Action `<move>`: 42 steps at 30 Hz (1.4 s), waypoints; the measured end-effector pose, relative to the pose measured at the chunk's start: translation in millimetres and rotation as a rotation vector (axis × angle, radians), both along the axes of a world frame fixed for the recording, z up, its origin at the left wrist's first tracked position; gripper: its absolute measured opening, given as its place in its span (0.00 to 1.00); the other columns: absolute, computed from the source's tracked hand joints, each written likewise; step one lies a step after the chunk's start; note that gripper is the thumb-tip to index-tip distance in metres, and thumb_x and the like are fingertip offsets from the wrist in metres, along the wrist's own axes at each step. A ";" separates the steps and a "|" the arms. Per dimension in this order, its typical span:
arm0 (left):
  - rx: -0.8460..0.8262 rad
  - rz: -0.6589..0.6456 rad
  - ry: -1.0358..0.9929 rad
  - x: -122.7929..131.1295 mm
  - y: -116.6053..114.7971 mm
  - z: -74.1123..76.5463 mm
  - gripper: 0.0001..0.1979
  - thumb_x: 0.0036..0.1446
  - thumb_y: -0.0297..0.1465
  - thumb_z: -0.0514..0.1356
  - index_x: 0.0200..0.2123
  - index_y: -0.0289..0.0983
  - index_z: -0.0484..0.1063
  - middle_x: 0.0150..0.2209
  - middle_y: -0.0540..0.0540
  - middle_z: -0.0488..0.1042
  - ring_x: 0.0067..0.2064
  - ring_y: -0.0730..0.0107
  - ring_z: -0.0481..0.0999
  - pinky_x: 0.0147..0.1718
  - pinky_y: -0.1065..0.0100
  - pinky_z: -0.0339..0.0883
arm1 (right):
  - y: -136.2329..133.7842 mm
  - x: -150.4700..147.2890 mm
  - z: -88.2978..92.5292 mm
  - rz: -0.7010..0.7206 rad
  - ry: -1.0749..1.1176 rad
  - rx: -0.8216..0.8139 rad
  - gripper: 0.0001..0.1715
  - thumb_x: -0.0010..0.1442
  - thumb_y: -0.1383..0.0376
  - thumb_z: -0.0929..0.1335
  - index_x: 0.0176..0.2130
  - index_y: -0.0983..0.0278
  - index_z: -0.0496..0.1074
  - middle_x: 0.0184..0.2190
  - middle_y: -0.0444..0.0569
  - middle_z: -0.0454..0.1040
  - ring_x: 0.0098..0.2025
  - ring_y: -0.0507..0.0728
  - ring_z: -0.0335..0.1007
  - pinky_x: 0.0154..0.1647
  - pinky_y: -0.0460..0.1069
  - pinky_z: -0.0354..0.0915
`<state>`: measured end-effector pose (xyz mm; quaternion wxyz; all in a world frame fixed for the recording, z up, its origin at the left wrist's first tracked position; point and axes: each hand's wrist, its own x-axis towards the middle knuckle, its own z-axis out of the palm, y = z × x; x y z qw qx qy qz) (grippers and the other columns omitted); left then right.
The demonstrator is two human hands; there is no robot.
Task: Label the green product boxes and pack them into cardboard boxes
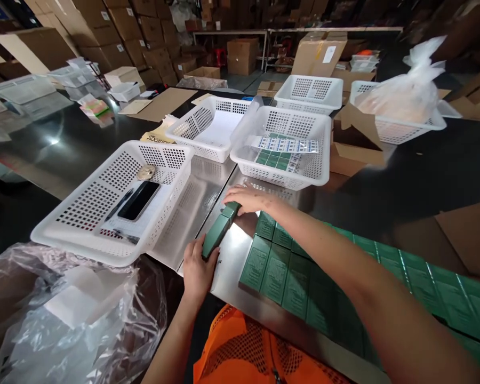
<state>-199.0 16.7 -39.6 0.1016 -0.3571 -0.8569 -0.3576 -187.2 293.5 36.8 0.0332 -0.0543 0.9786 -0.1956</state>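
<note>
Between my two hands is a slim green box [217, 232], tilted over the metal table. My left hand [199, 266] grips its near end, fingers and thumb on either side. At the far end, my right hand [248, 199] has its fingers closed over the box's top. Under my right forearm, rows of similar green boxes [276, 272] stand packed side by side on the table. Just beyond my right hand sits a white basket [280, 178] holding green boxes and a sheet of printed labels [286, 144].
A white basket [84, 250] at left holds a phone [139, 200], pens and a roll of tape [146, 172]. More white baskets and an open carton [356, 141] stand farther back. Clear plastic bagging [144, 320] lies at the lower left.
</note>
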 end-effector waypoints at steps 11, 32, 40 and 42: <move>-0.153 -0.262 -0.787 83.1 -6.6 15.0 0.34 0.59 0.47 0.60 0.61 0.29 0.65 0.20 0.53 0.71 0.23 0.66 0.74 0.23 0.70 0.67 | 55.9 79.6 -0.3 -0.493 -0.358 -0.088 0.41 0.45 0.49 0.77 0.54 0.63 0.73 0.53 0.60 0.72 0.55 0.77 0.67 0.51 0.64 0.66; 0.041 -0.001 0.310 52.4 -5.1 -15.2 0.07 0.65 0.32 0.58 0.41 0.33 0.71 0.24 0.50 0.76 0.22 0.71 0.77 0.21 0.73 0.67 | 17.8 54.8 -56.0 -0.602 0.128 -0.467 0.45 0.41 0.66 0.80 0.55 0.60 0.63 0.48 0.51 0.75 0.50 0.64 0.74 0.50 0.59 0.69; 0.065 0.009 0.325 46.2 -3.3 -16.2 0.06 0.63 0.32 0.60 0.35 0.35 0.71 0.23 0.51 0.75 0.22 0.70 0.77 0.20 0.73 0.67 | 25.9 53.4 -53.2 -0.591 0.128 -0.461 0.39 0.43 0.67 0.80 0.52 0.61 0.66 0.46 0.52 0.76 0.49 0.66 0.74 0.50 0.60 0.69; 0.065 0.014 0.304 43.4 -2.5 -18.5 0.06 0.63 0.32 0.60 0.36 0.35 0.71 0.24 0.50 0.76 0.23 0.69 0.78 0.21 0.72 0.67 | 24.8 52.3 -55.0 -0.588 0.116 -0.475 0.39 0.45 0.67 0.79 0.53 0.60 0.66 0.47 0.52 0.76 0.49 0.65 0.74 0.50 0.60 0.70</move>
